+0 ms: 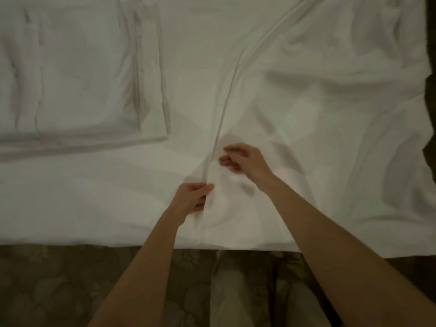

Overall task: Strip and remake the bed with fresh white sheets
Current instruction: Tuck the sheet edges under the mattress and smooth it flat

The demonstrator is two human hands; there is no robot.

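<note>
Pinching rumpled white sheet [318, 95] hem, left hand [192, 199], right hand [245, 159] loosely curled, holding nothing.

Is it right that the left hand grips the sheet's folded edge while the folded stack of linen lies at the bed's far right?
Not quite. The head view shows the left hand gripping the sheet's folded edge, but the folded stack of linen lies at the far left.
</note>
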